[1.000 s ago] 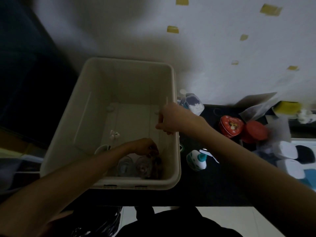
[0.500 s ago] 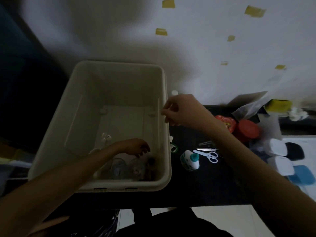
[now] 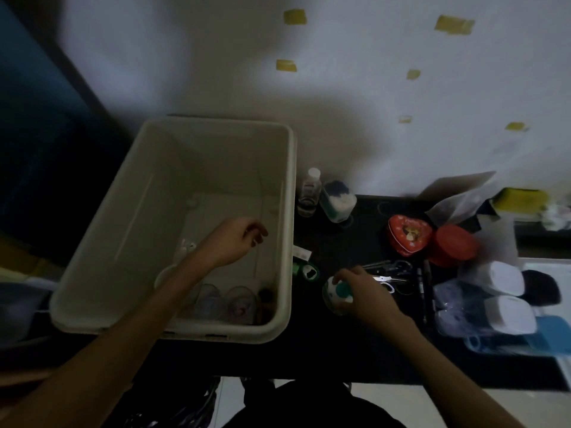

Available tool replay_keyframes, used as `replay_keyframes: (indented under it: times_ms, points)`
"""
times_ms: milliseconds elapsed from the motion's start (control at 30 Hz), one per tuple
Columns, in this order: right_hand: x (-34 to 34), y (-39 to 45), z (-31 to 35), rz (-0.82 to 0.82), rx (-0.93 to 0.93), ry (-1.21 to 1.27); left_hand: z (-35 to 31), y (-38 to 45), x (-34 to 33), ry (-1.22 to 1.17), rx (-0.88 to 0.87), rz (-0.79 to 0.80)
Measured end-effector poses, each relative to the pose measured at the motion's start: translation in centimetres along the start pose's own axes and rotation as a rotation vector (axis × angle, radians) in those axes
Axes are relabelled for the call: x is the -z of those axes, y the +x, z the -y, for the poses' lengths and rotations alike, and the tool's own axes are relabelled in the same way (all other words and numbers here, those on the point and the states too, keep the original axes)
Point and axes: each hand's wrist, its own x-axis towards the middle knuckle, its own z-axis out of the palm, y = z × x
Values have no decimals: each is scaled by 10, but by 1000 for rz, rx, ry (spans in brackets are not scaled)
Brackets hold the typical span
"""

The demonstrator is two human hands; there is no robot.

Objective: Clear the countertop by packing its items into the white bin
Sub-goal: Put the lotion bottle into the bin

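Dispenser [image 3: 336,293], small white-and-teal, sits on the surface [image 3: 340,350] beside the bin [image 3: 278,330]; my right hand [image 3: 366,291] curls over it; I judge it light, smooth plastic, best gripped round the body; left hand [image 3: 234,242] hangs loosely curled, empty, inside the bin.

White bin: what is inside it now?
In the white plastic bin: two clear glass cups, a small dark item in the near corner, and the left hand above the floor. The forearm hides part of the floor.

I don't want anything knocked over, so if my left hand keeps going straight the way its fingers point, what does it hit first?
Probably the right inner wall of the white bin. The left hand hovers inside it, fingers loosely curled toward that side, with nothing visible between; depth is hard to judge here.
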Motion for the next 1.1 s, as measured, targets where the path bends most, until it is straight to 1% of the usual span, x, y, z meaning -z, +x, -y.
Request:
replay_keyframes:
  times_ms: [67,133,200,300,367,467,600,667,733,800,900,1000,1100]
  points:
    - [-7,1,-5,-57,22,27,-7,-4,0,-74,-16,-163]
    - [-8,3,-10,-89,44,86,-14,-7,-1,-117,-49,-290]
    - [-8,5,-15,-118,79,130,-28,-11,-1,-150,-93,-379]
    - [-4,5,-19,-165,102,192,-54,-16,-3,-165,-153,-450]
    - [7,3,-17,-196,106,225,-72,-21,-4,-148,-202,-448]
    - [41,-2,-5,-302,190,245,-95,-27,-8,-156,-243,-388]
    - [116,-20,32,-456,326,265,-111,-25,-11,-193,-281,-225]
    - [152,-30,53,-498,396,233,-115,-24,-7,-246,-268,-135]
    - [180,-37,75,-533,469,217,-120,-22,0,-308,-289,-95]
    - [200,-39,96,-586,554,202,-125,-19,9,-353,-320,-117]
    - [218,-35,129,-626,639,160,-125,-17,30,-402,-328,-216]
    - [225,-23,162,-613,687,170,-112,-23,61,-434,-322,-321]
    - [220,-4,196,-562,704,181,-85,-34,95,-381,-271,-356]
